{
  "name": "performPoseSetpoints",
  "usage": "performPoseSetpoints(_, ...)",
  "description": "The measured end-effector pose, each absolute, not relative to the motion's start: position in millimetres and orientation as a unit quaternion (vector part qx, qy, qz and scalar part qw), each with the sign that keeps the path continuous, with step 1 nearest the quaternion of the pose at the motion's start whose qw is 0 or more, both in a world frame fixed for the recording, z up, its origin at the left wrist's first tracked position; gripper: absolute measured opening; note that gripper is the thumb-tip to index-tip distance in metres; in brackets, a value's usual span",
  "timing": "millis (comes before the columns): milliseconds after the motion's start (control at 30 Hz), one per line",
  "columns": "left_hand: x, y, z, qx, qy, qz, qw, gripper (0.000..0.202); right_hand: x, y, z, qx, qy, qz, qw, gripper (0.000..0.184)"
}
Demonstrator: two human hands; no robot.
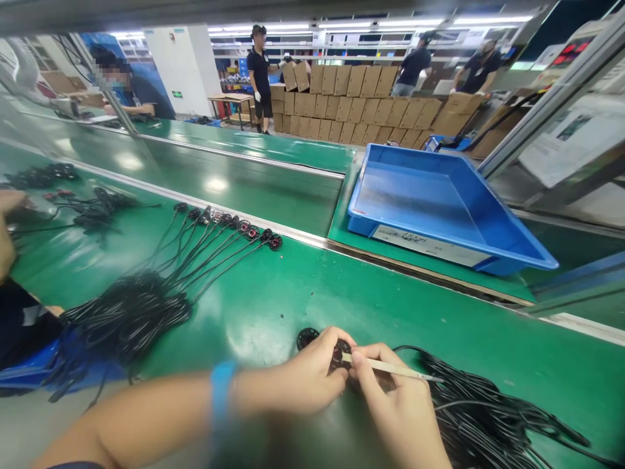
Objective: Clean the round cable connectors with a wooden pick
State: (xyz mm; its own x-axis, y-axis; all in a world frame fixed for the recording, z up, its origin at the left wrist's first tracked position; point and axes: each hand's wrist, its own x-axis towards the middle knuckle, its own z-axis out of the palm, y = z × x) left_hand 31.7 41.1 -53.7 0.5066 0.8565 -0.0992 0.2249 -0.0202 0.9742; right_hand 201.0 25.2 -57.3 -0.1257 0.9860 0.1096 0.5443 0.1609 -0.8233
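The left hand [319, 372] pinches a round black part [340, 355] between thumb and fingers; the right hand [398, 394] grips a pale stick [385, 367], tip at the part — green tabletop [273, 303] stretches from them to the metal strip [312, 240] — black cables [481, 407] crowd the right, a blue bin [430, 195] beyond the edge

The worktop [381, 303] is green, tray [430, 189] and wristband [222, 398] blue, cables [493, 410] black, stick [396, 369] cream
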Motion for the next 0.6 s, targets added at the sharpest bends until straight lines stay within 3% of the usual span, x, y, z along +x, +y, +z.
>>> performPoseSetpoints(133, 32.5, 40.1, -53.9, 0.646, 0.411, 0.29, 0.575, 0.026, 197.7, 22.1, -54.4, -0.544, -0.727, 0.161, 0.388, 0.021)
performPoseSetpoints(200, 32.5, 39.7, -55.1, 0.638, 0.407, 0.293, 0.584, 0.025, 196.8, 21.4, -54.5, -0.529, -0.736, 0.139, 0.399, 0.02)
performPoseSetpoints(400, 31.5, 40.1, -59.7, 0.646, 0.405, 0.294, 0.576, 0.025, 197.6, 23.7, -54.2, -0.571, -0.672, 0.302, 0.362, 0.026)
performPoseSetpoints(600, 32.1, 41.0, -59.6, 0.672, 0.412, 0.295, 0.539, 0.027, 190.4, 24.9, -47.5, -0.589, -0.576, 0.414, 0.386, 0.041)
